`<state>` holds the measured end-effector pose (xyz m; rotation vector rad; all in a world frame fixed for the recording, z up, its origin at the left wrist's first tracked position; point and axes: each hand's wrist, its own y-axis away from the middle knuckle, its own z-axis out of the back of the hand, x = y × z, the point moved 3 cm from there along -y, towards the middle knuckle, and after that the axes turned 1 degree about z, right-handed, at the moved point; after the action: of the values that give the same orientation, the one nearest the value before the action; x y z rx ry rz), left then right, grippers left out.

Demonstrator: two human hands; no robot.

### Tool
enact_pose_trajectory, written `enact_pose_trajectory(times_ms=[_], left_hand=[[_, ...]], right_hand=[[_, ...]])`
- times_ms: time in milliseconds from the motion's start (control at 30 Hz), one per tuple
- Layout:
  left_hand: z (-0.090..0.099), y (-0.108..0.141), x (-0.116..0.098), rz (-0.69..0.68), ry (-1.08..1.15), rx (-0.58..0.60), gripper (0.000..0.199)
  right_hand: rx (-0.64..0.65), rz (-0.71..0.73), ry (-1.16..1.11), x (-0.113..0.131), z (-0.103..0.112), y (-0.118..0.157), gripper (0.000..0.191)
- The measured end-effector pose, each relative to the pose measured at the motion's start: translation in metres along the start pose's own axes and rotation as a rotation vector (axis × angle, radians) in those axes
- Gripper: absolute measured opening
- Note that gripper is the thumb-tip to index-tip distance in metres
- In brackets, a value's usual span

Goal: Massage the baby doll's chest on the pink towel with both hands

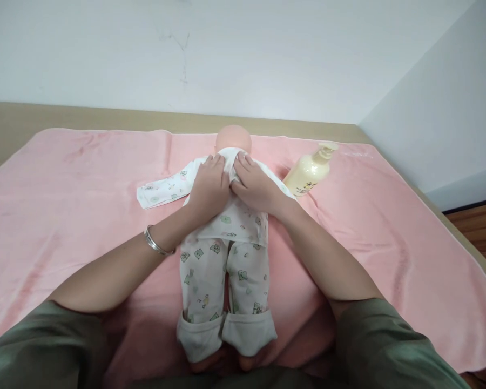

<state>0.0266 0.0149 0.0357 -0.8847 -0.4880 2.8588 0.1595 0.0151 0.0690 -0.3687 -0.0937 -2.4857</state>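
A baby doll (234, 139) lies on a pink blanket with its head away from me; its face does not show. It wears a white patterned top (243, 219) and matching trousers (249, 275) with turned-up cuffs. My left hand (210, 186) rests on the left of the upper body, fingers stretched over the cloth. On the other side lies my right hand (256, 186), its fingers also extended. Both thumbs come close together at the middle, where the top is rumpled. One sleeve (164, 190) reaches out to the left; the right sleeve is partly hidden by my wrist.
A pale yellow pump bottle (311, 172) leans at a tilt right of the doll. The pink blanket (85, 216) covers most of the wooden surface (117, 115). White walls (267, 59) rise behind it and at the right.
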Motion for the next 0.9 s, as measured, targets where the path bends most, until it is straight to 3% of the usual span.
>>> enact_pose_trajectory(times_ms=[133, 300, 400, 633, 733, 900], left_hand=[[-0.001, 0.014, -0.015, 0.01, -0.016, 0.061, 0.062], [0.004, -0.006, 0.002, 0.058, 0.041, 0.067, 0.06], [0.005, -0.016, 0.014, 0.08, 0.055, 0.05, 0.058], [0.001, 0.012, -0.009, 0.013, -0.048, 0.01, 0.065], [0.001, 0.014, -0.012, -0.012, -0.051, 0.019, 0.066], [0.004, -0.004, 0.004, 0.046, 0.013, 0.062, 0.063]], right_hand=[[0.005, 0.014, -0.028, -0.019, 0.001, -0.013, 0.072], [-0.152, -0.074, 0.063, 0.012, -0.011, 0.012, 0.068], [-0.146, -0.064, 0.031, 0.021, -0.015, 0.017, 0.066], [-0.146, -0.21, -0.125, -0.02, -0.012, -0.012, 0.072], [-0.157, -0.214, -0.101, -0.016, -0.012, -0.01, 0.071], [-0.152, -0.167, -0.044, 0.0, -0.015, 0.003, 0.072]])
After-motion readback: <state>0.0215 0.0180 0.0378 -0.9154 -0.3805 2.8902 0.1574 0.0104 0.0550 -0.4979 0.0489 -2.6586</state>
